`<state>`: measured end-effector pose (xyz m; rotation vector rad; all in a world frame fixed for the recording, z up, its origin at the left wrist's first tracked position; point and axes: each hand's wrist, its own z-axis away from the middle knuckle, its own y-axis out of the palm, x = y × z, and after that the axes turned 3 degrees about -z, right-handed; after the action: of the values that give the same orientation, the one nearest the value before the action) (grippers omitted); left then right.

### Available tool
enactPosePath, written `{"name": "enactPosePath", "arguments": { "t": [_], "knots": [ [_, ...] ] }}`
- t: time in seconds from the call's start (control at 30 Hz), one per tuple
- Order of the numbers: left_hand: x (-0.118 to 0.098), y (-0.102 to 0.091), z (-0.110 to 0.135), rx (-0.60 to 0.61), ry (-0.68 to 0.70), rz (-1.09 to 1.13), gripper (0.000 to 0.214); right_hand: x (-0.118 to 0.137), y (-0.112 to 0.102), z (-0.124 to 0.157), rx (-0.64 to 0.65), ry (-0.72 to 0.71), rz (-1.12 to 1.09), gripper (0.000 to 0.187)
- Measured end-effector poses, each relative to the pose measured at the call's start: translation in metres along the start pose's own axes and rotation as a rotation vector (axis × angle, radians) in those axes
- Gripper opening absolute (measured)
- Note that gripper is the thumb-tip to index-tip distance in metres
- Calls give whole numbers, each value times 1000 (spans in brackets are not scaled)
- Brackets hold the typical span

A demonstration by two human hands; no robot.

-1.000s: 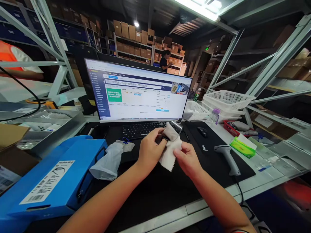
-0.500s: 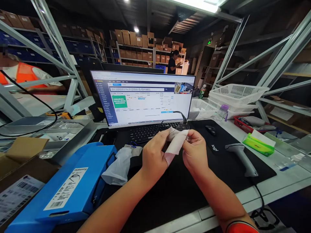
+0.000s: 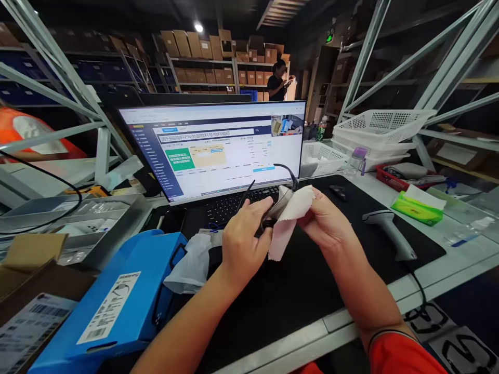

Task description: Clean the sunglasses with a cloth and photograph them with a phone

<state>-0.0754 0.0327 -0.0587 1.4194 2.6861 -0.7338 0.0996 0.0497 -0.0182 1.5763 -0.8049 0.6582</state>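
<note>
My left hand (image 3: 245, 228) grips a pair of clear-lensed glasses (image 3: 279, 205) at a dark part near the frame, and one thin black temple arm (image 3: 286, 174) rises in front of the monitor. My right hand (image 3: 325, 221) pinches a pale pink microfibre cloth (image 3: 288, 221) against the lens area. The cloth covers much of the glasses, so their exact shape is hidden. Both hands are above a black Logi desk mat (image 3: 307, 280) and just in front of a black keyboard (image 3: 234, 209).
A monitor (image 3: 210, 150) stands behind the keyboard. A blue box (image 3: 120, 304) and plastic bag (image 3: 191, 265) lie left; a metal tray (image 3: 74, 221) is beyond them. Right are a mouse (image 3: 338, 192), barcode scanner (image 3: 390, 234), and white baskets (image 3: 384, 124). A person (image 3: 278, 80) stands among distant shelves.
My hands have turned the glasses and drawn apart slightly, with the cloth now draped lower between them. The view has shifted upward and left, showing more of my orange right sleeve.
</note>
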Motion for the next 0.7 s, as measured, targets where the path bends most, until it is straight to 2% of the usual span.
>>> {"name": "enactPosePath", "arguments": {
  "t": [0.13,0.23,0.3,0.4,0.5,0.57,0.7],
  "knots": [
    [1,1,3,-27,-72,13,40,-24,12,16,-12,-98,-28,47],
    [5,0,6,-53,-153,37,39,-48,23,33,-46,-252,131,47],
    [7,-1,7,-45,-165,47,38,-52,25,36,-52,-286,218,48],
    [7,-2,5,3,-89,16,38,-38,17,22,-3,-141,80,51],
    [4,-2,2,63,-24,-16,43,-19,5,4,-20,33,-75,56],
    [2,0,3,75,-36,-17,45,-19,1,0,-47,48,-82,57],
    [6,1,7,28,-189,24,46,-54,9,16,-79,-222,92,47]
  ]
}}
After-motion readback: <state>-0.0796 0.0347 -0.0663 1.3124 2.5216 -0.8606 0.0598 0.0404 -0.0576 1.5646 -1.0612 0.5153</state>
